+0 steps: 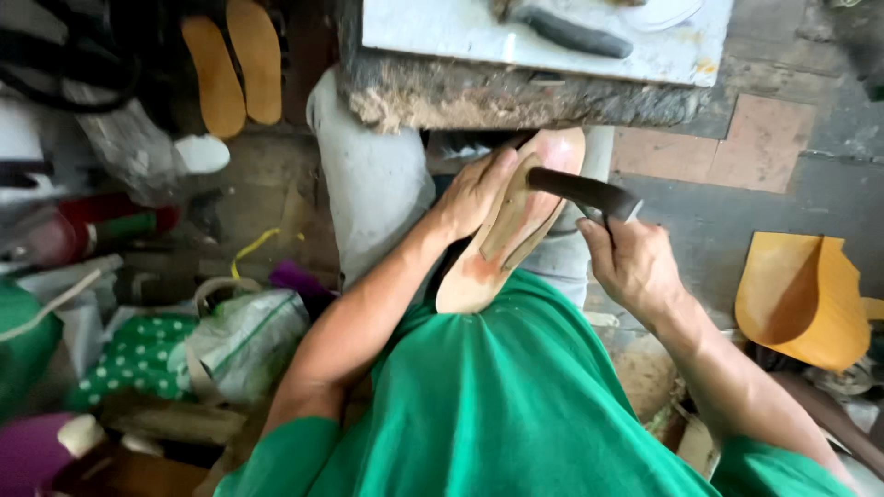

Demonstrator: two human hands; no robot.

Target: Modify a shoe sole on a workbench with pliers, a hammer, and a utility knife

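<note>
A tan shoe sole on its last [516,225] rests bottom-up, its heel end against my green shirt [516,405] and its toe pointing away toward the workbench. My left hand [474,193] grips the sole's left edge and steadies it. My right hand [631,262] is closed around a dark metal tool [580,191], a rasp or hammer head, whose end lies across the sole near the toe.
A rough stone-topped workbench [516,92] with a dark-handled tool [571,35] is straight ahead. Two tan insoles [235,64] lie at upper left. Bags and cloth [212,340] clutter the left floor. An orange-yellow wedge sole [801,299] sits at right.
</note>
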